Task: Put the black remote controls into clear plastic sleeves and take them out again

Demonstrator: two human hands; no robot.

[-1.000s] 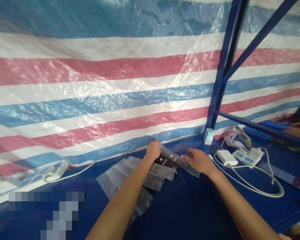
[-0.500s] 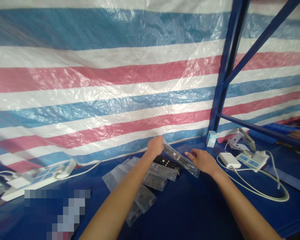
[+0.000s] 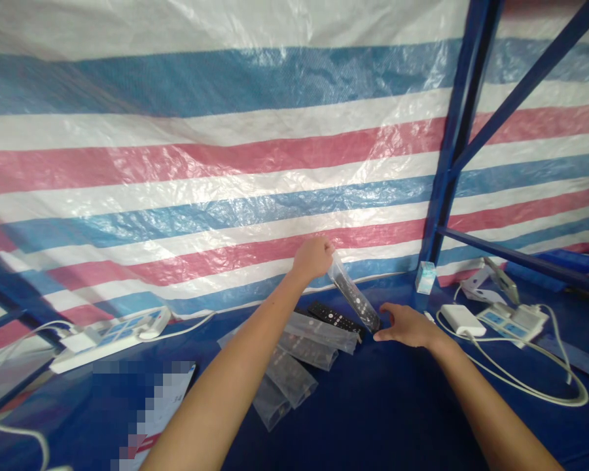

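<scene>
My left hand is closed on the upper end of a clear plastic bag with a black remote control inside. The bagged remote hangs at a slant, its lower end close to the blue tabletop. My right hand is just right of that lower end, thumb and fingers apart, holding nothing. Beneath and left of the bagged remote lies a bare black remote. Several clear bags fan out beside it, partly hidden by my left forearm; dark shapes show faintly in some.
A white power strip stands at left near a partly pixelated sheet. At right are a small light-blue box, a white adapter, looped white cable and another power strip. A blue frame post rises behind.
My left hand has lifted its end of the bag, so the remote hangs more steeply. My right hand has come off the bag's lower end and its fingers have spread. The view has shifted slightly.
</scene>
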